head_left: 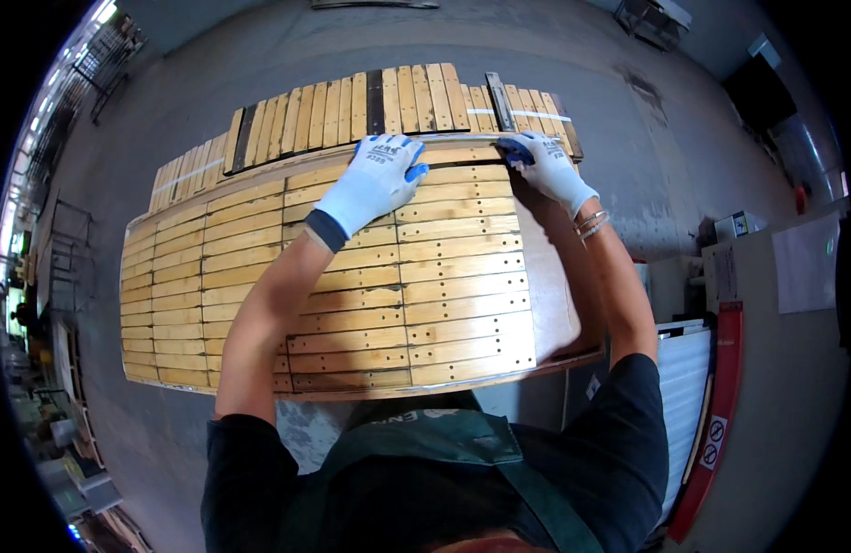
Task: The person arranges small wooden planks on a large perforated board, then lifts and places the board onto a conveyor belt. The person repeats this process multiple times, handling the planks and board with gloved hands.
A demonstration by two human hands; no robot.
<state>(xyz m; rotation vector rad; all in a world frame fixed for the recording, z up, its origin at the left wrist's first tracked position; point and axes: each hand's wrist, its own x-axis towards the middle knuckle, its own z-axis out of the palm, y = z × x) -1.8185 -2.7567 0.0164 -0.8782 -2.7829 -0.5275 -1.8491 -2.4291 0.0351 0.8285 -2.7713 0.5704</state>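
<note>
A worktable in front of me bears rows of light wooden slats point(352, 267) with small dark holes near their ends. My left hand point(379, 175), in a white and blue work glove, rests over the far row, fingers stretched toward the back rail and thumb apart. At the right end of the farthest slat point(458, 154), my gloved right hand point(545, 166) has its fingers curled around the tip. A dark gap shows between that slat and the row nearer to me. The right fingertips are partly hidden.
Beyond the rail point(296, 155) stand several rows of upright slats point(324, 115), some dark, with white bands across the outer groups. A bare brown board surface point(550, 276) lies right of the slats. A red strip point(716, 424) and a grey cabinet point(785, 369) stand at the right.
</note>
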